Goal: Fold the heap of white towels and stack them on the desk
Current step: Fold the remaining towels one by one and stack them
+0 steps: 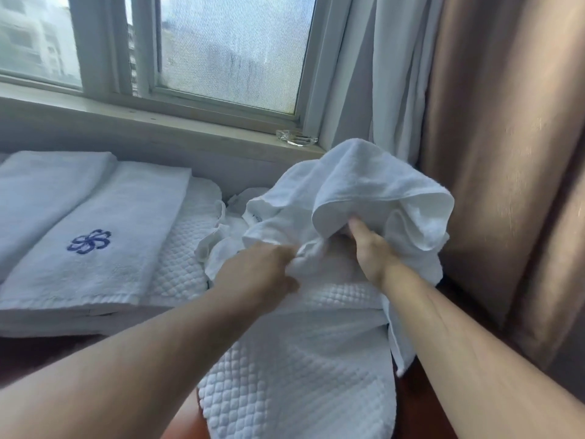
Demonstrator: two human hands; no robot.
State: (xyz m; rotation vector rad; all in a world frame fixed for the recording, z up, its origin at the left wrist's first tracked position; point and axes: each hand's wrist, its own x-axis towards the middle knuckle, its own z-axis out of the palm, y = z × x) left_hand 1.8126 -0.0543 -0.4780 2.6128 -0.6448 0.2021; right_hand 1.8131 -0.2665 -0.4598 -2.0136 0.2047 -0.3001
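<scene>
A crumpled white towel is lifted above the heap at the right, near the curtain. My left hand grips a bunch of its cloth low in the middle. My right hand reaches up under a hanging fold and holds it; the fingertips are hidden by the cloth. Below both hands a waffle-textured white towel drapes toward me over the desk edge. At the left lies a folded white towel with a blue flower emblem, beside another folded towel.
A window sill runs behind the towels, with a glass ashtray on it. White sheer curtain and brown curtain hang close on the right. Dark wooden desk surface shows at the lower left.
</scene>
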